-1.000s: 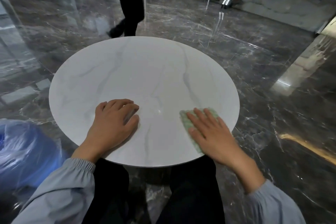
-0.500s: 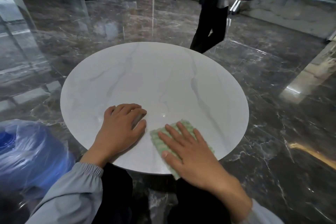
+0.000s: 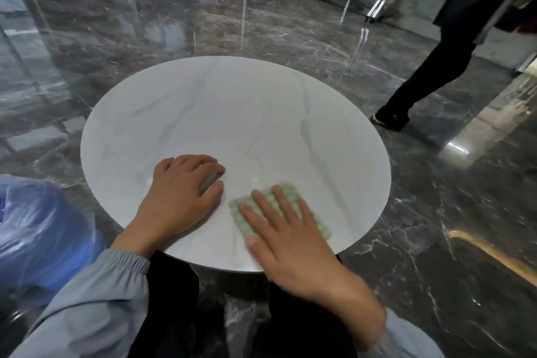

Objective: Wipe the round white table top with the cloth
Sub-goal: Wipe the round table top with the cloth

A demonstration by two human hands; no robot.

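The round white table top with faint grey veins fills the middle of the view. A small green checked cloth lies flat on its near edge, right of centre. My right hand presses down on the cloth with fingers spread, covering most of it. My left hand rests palm down on the bare table just left of the cloth, fingers slightly curled and holding nothing.
A blue water jug in clear plastic wrap stands on the floor at the near left. A person in dark trousers walks past at the far right. Glossy dark marble floor surrounds the table.
My right hand slid the cloth leftwards along the near edge, close to my left hand. The left hand stayed in place. The walking person crossed from the far left to the far right.
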